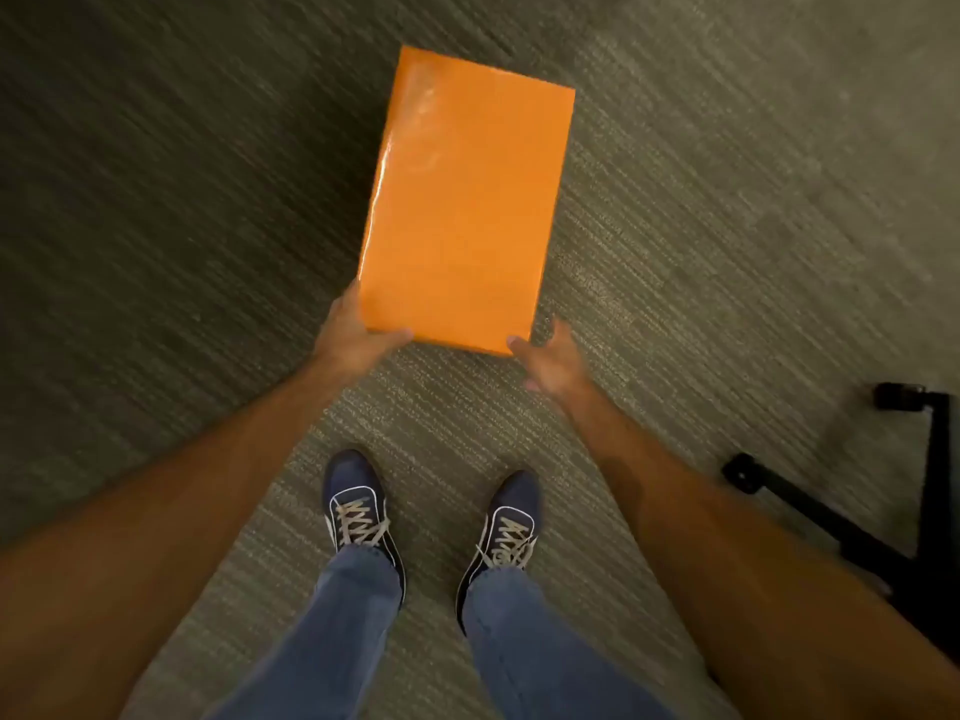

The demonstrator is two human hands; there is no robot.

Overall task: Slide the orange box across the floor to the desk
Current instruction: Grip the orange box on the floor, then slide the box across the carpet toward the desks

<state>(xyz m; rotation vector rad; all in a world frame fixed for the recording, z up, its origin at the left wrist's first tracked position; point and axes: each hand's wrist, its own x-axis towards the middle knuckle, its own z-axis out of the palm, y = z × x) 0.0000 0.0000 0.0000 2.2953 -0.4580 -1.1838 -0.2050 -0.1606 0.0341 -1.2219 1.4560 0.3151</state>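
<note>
A glossy orange box [462, 200] lies flat on the grey carpet in front of me, its long side pointing away and slightly to the right. My left hand [353, 330] grips its near left corner, thumb on the near edge and fingers along the left side. At the near right corner my right hand [550, 361] touches the box with its fingertips, fingers spread. No desk is in view.
My two feet in dark blue sneakers [358, 511] stand just behind the box. The black wheeled base of an office chair [883, 522] sits at the right edge. Ribbed carpet [182, 200] stretches to the left and beyond the box.
</note>
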